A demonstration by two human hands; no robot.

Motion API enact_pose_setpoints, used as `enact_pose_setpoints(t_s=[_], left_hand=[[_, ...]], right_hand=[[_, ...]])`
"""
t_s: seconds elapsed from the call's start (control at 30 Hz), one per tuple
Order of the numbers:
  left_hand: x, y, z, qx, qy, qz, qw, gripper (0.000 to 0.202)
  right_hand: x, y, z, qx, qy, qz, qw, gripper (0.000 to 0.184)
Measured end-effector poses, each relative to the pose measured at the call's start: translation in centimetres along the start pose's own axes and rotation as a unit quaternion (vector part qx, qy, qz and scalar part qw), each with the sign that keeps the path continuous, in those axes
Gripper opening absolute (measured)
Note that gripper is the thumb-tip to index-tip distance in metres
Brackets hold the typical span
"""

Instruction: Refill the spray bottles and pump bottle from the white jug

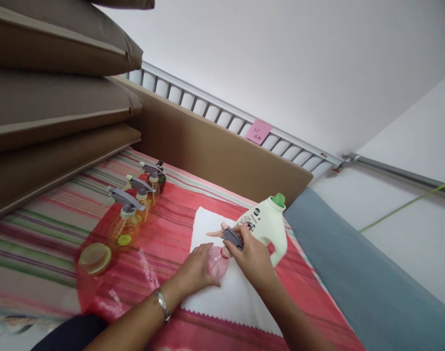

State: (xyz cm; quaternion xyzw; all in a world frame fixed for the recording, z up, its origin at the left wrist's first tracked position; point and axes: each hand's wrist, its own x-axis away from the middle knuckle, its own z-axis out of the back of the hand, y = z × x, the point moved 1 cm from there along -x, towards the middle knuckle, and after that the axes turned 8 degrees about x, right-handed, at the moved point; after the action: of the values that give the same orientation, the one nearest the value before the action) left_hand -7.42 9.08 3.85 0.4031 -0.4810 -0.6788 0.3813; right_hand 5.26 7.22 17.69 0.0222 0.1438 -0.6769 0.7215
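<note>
A small pink spray bottle point(217, 262) lies tilted on a white cloth point(228, 287). My left hand point(196, 272) is wrapped round its body. My right hand point(252, 256) grips the grey trigger head point(232, 237) at the bottle's neck, with the nozzle pointing left. Just behind my right hand stands a white detergent jug point(267, 225) with a green cap, leaning to the right.
Three yellow spray bottles point(129, 219) with grey triggers stand in a row on the red striped cover point(164, 229), beside a yellow lid point(95, 258). Brown cushions point(54, 97) stack at left, a cardboard panel point(222, 156) stands behind, and a grey-blue mat point(354, 282) lies at right.
</note>
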Motion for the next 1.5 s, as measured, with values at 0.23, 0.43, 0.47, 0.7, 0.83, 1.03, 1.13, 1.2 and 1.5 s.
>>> enact_pose_setpoints(t_s=[0.23,0.43,0.47,0.7,0.83,1.03,1.13,1.2,1.5], left_hand=[[0.1,-0.2,0.0,-0.002,-0.004,-0.003,1.0,0.097],[0.0,-0.5,-0.1,0.001,0.002,0.002,1.0,0.096],[0.1,-0.5,-0.1,0.0,0.001,-0.001,1.0,0.096],[0.1,0.0,0.0,-0.018,-0.003,-0.006,1.0,0.098],[0.1,0.2,0.1,-0.023,-0.003,-0.003,1.0,0.098],[0.1,0.4,0.1,-0.022,-0.004,-0.003,1.0,0.093],[0.1,0.4,0.1,-0.017,-0.003,-0.006,1.0,0.093],[0.1,0.3,0.1,-0.015,-0.004,-0.011,1.0,0.094],[0.1,-0.2,0.0,-0.016,-0.005,-0.013,1.0,0.097]], right_hand=[[0.3,1.0,-0.9,-0.153,-0.016,-0.045,0.987,0.015],[1.1,1.9,-2.0,-0.264,-0.052,-0.064,0.961,0.022],[1.2,2.0,-2.1,-0.288,-0.058,-0.066,0.954,0.024],[1.9,1.6,-2.5,-0.361,-0.033,-0.117,0.924,0.026],[2.3,1.4,-2.4,-0.316,0.003,-0.125,0.94,0.028],[2.4,1.3,-2.4,-0.26,0.009,-0.141,0.955,0.024],[2.4,1.4,-2.5,-0.262,0.008,-0.14,0.955,0.024],[2.3,1.4,-2.6,-0.268,0.003,-0.139,0.953,0.025],[2.2,1.7,-3.3,-0.247,-0.008,-0.143,0.958,0.025]])
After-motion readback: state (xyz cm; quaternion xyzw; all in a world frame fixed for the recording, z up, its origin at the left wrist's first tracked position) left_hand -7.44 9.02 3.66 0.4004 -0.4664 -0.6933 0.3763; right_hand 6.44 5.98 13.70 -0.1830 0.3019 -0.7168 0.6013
